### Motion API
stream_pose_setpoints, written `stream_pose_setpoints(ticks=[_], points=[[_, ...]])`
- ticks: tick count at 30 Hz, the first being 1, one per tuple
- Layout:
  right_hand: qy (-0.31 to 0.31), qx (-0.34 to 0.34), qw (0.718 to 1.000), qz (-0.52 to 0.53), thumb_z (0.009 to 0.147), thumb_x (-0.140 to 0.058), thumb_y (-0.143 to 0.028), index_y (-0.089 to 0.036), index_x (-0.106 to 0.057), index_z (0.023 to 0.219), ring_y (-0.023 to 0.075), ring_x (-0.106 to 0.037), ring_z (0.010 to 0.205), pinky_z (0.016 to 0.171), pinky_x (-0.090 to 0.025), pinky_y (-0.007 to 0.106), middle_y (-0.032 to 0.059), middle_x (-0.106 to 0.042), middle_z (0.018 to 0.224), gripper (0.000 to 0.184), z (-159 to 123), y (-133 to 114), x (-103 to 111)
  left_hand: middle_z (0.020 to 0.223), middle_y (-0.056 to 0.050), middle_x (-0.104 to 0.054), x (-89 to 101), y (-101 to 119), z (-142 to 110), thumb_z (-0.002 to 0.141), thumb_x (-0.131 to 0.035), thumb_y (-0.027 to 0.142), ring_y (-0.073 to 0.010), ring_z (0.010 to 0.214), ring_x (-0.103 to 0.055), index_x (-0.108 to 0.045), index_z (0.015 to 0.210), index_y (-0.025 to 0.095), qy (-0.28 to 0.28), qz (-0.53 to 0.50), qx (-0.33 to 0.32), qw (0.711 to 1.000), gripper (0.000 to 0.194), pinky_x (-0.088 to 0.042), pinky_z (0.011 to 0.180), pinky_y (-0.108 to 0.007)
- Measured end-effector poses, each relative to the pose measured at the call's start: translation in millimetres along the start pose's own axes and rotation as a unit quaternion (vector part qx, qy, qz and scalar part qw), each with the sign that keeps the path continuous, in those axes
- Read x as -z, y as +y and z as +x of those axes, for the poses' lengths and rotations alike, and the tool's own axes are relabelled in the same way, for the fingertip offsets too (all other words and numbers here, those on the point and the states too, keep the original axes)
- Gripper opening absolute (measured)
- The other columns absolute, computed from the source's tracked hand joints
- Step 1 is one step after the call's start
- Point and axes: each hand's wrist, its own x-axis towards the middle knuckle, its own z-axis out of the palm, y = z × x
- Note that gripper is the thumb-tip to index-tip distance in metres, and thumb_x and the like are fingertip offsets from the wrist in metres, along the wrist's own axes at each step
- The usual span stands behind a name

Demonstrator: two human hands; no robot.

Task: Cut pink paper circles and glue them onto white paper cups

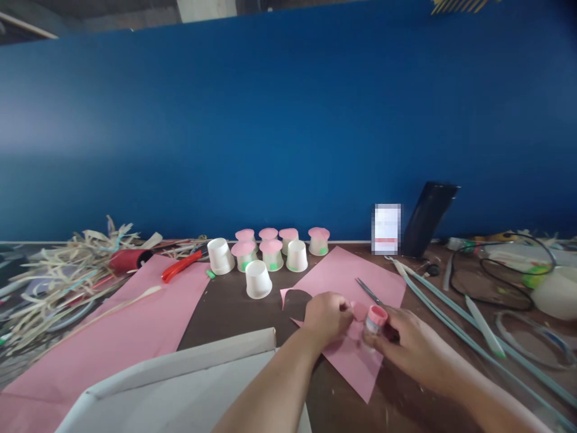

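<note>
My left hand (327, 319) is closed in a pinch at the edge of a small round piece of pink paper (359, 311). Held in my right hand (403, 343) is a small clear bottle with a pink cap (377, 317), upright beside that round piece. Both hands are over a cut pink sheet (356, 270), which has a curved notch on its left side. Scissors (367, 290) lie on the sheet, their blades pointing away to the left and their handles hidden behind my right hand.
Upturned white paper cups (258, 281), several topped with pink paper discs (318, 233), stand ahead. Left are another pink sheet (180, 300), red-handled pliers (180, 266) and tangled strips (67, 282). A white box (180, 385) sits nearest; pale-blue strips (451, 313) run along the right.
</note>
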Motion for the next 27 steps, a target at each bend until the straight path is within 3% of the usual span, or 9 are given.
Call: stream_pose_setpoints(ticks=[6,11,16,19,22,27], points=[[0.039,-0.016,0.999,0.031,0.083,-0.051,-0.039,-0.023,-0.056,0.076,0.0194,-0.059,0.07,0.065,-0.042,0.028,0.0013,-0.064,0.075,0.018,2.2,0.2,1.7,0.071,0.0,-0.066,0.5,0.5,0.9,0.079,-0.044,0.036,-0.0114,0.059,-0.051,-0.066,0.066,0.023,-0.007,-0.003,0.015,1.0,0.029,-0.027,0.049,-0.023],[0.016,0.007,1.0,-0.003,0.079,-0.055,-0.033,-0.023,-0.056,0.072,0.0199,-0.059,0.072,0.067,-0.042,0.029,0.0009,-0.064,0.076,0.012,3.6,-4.6,-8.4,0.067,0.001,-0.064,2.1,1.1,-1.9,0.081,-0.042,0.036,-0.0107,0.059,-0.051,-0.065,0.064,0.022,0.002,-0.005,-0.001,1.0,0.031,-0.027,0.049,-0.023],[-0.024,0.015,1.0,0.002,0.078,-0.055,-0.033,-0.023,-0.054,0.069,0.0186,-0.059,0.067,0.059,-0.042,0.026,-0.0007,-0.063,0.069,0.014,-0.9,-9.3,7.3,0.07,0.0,-0.065,1.8,1.4,-0.7,0.083,-0.041,0.039,-0.0113,0.061,-0.053,-0.066,0.07,0.023,-0.015,0.018,0.005,1.0,0.033,-0.029,0.05,-0.022],[0.016,0.002,1.0,0.025,0.081,-0.051,-0.036,-0.023,-0.057,0.071,0.0182,-0.059,0.064,0.059,-0.043,0.026,-0.0004,-0.065,0.069,0.017,-0.7,-6.2,11.3,0.072,-0.001,-0.066,1.6,1.6,0.5,0.083,-0.041,0.039,-0.0121,0.061,-0.053,-0.068,0.071,0.023,-0.021,0.025,0.02,0.999,0.034,-0.029,0.05,-0.023],[0.056,-0.006,0.998,0.029,0.08,-0.051,-0.038,-0.023,-0.06,0.074,0.0207,-0.061,0.068,0.062,-0.044,0.028,0.0018,-0.067,0.072,0.018,2.9,-1.4,1.2,0.075,-0.001,-0.067,2.0,1.3,0.5,0.081,-0.043,0.034,-0.0128,0.064,-0.055,-0.069,0.071,0.024,-0.021,0.021,0.011,0.999,0.029,-0.031,0.052,-0.022],[0.059,0.009,0.998,0.008,0.08,-0.052,-0.033,-0.023,-0.058,0.079,0.023,-0.061,0.077,0.073,-0.043,0.033,0.0044,-0.066,0.08,0.012,7.3,3.1,-19.6,0.078,-0.002,-0.069,1.4,-0.3,-0.8,0.082,-0.043,0.033,-0.0136,0.069,-0.057,-0.069,0.073,0.023,-0.02,0.021,-0.011,1.0,0.03,-0.035,0.056,-0.022]])
